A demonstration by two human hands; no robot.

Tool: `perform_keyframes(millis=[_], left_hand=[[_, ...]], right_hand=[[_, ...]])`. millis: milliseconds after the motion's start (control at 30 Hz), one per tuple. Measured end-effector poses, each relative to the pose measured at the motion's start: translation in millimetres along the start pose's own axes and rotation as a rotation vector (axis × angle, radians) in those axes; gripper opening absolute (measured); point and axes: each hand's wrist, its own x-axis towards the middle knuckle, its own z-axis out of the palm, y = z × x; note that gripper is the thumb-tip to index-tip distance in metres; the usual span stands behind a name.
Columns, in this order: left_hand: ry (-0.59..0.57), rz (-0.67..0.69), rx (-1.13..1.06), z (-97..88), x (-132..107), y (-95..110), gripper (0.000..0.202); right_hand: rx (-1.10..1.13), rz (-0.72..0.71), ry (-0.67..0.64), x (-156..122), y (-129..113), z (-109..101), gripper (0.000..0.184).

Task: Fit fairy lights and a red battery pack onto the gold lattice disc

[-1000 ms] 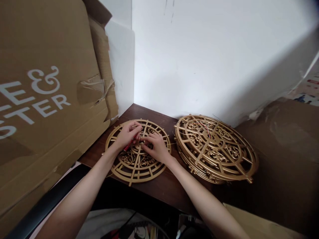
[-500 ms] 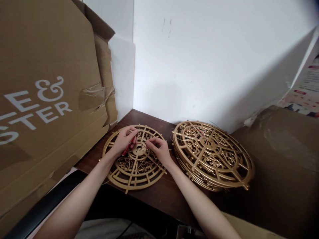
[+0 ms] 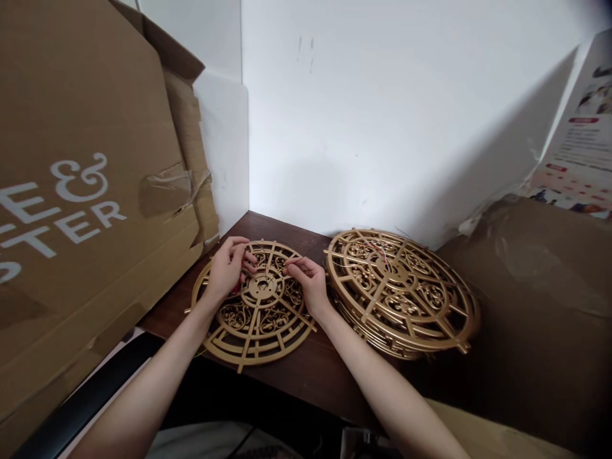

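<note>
A gold ornamental disc [image 3: 277, 344] with scrollwork lies flat on the dark brown table. Over its left side, my left hand [image 3: 227, 266] is closed, its fingers curled. A slim red tool [image 3: 236, 289] shows under that palm, mostly hidden, so its kind cannot be made out. My right hand [image 3: 308, 277] is above the right side of the disc, thumb and forefinger pinching a thin dark wire. The disc's round hub [image 3: 262, 289] is visible between my hands.
To the right stands a stack of similar gold discs [image 3: 406, 299], with thin wires on top. A large cardboard box [image 3: 95, 268] rises at the left. Behind the table [image 3: 306, 376] is a white wall [image 3: 335, 127]. Brown cardboard [image 3: 540, 287] and a printed sheet [image 3: 574, 159] occupy the right.
My hands have moved slightly farther apart over the disc. The red tool is now more hidden under my left hand. The whole view has shifted a little to the right.
</note>
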Motion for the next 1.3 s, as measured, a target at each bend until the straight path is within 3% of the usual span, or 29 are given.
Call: perform_keyframes(millis=[100,300,600,733,900,967,1033,1133,1300], left_hand=[[0.035,0.100,-0.001,-1.1,0.4,0.6,0.025],[-0.224,0.323,0.275,3.5,-4.7,4.3,0.025],[-0.498,0.277,0.446,9.0,-10.6,13.0,0.028],[-0.484,0.255,0.421,8.8,-9.8,10.5,0.029],[-0.441,0.178,0.340,8.0,-8.2,7.4,0.028],[-0.431,0.155,0.295,7.8,-8.0,6.4,0.027],[-0.428,0.141,0.260,7.4,-7.6,5.0,0.026],[-0.443,0.147,0.251,7.0,-6.5,3.2,0.025],[-0.452,0.178,0.322,7.5,-6.4,7.9,0.026]], right_hand=[[0.001,-0.002,0.002,0.3,0.6,0.1,0.013],[-0.003,0.004,0.001,0.3,-1.7,1.3,0.014],[-0.117,-0.070,-0.039,-0.6,2.3,0.4,0.014],[-0.272,-0.185,-0.052,-2.4,2.8,1.3,0.014],[-0.543,-0.510,0.116,-9.4,-3.1,4.8,0.030],[-0.624,-0.567,0.121,-10.9,-4.4,6.2,0.020],[-0.705,-0.559,0.056,-10.8,-4.4,7.4,0.007],[-0.752,-0.475,-0.020,-9.0,-3.1,9.0,0.018],[-0.687,-0.389,0.004,-7.6,-0.3,9.0,0.023]])
